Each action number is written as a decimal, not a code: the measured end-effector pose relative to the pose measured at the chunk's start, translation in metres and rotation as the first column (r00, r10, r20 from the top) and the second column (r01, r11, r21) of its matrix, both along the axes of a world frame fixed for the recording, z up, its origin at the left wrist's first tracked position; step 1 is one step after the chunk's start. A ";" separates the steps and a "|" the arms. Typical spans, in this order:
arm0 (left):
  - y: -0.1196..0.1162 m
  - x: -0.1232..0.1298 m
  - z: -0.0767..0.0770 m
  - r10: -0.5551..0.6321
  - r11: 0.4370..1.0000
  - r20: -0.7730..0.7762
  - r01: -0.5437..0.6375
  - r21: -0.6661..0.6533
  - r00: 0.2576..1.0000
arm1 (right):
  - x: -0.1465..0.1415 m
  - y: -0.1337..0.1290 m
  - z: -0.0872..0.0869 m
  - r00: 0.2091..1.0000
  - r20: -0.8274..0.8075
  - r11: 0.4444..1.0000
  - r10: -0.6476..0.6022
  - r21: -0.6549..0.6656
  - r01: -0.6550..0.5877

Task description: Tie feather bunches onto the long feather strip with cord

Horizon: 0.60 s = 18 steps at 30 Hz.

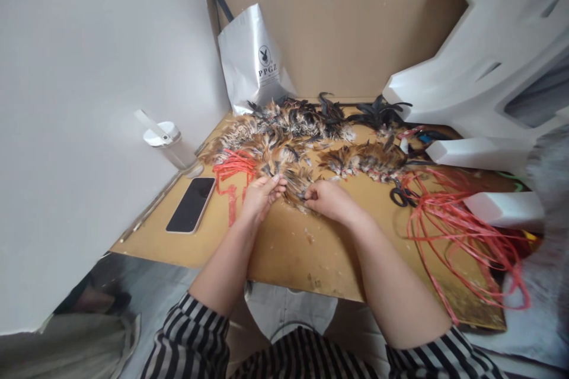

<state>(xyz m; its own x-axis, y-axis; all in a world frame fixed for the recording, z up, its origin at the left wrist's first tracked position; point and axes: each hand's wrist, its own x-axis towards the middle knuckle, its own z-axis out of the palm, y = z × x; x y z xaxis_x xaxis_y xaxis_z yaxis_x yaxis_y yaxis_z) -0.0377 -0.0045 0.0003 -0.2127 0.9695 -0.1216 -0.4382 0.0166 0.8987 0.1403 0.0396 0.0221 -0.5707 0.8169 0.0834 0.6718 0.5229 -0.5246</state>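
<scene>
Loose brown and black feathers (pixel 291 180) lie in a heap at the middle of the table, between my two hands. My left hand (pixel 265 194) is closed in a pinch at the near left edge of the heap, thumb against fingers, with feathers at its fingertips. My right hand (pixel 332 201) is closed too, its fingers curled down on feathers at the heap's right side. How many feathers each hand holds is too fine to make out. Behind them spreads a bigger pile of mottled feathers (pixel 284 121).
Left are a phone (pixel 191 205), a lidded cup (pixel 171 145) and red strips (pixel 233 164). Right are another feather row (pixel 368 160), black-handled scissors (pixel 401 195) and a tangle of red plastic string (pixel 462 231). A silver bag (pixel 251 59) and white foam pieces (pixel 504 208) border the table (pixel 306 254).
</scene>
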 end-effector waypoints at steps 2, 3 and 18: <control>0.000 0.000 -0.001 -0.012 1.000 0.003 0.012 -0.002 1.000 | -0.001 -0.002 0.001 1.000 0.022 1.000 -0.004 0.027 0.003; 0.000 0.000 -0.001 -0.018 1.000 0.007 0.018 -0.001 1.000 | -0.002 -0.002 0.001 1.000 0.019 0.999 -0.011 0.036 0.010; -0.001 0.003 -0.001 -0.137 0.988 0.139 0.145 -0.051 0.981 | -0.010 0.005 -0.001 0.603 -0.687 0.890 -0.405 -0.448 0.087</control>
<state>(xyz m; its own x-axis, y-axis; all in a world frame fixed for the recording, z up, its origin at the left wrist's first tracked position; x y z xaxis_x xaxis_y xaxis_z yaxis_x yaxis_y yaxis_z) -0.0342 -0.0054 -0.0007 -0.0522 0.9785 -0.1996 -0.5448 0.1397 0.8269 0.1300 0.0442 0.0207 -0.2065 0.9757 0.0736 0.0347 0.0825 -0.9960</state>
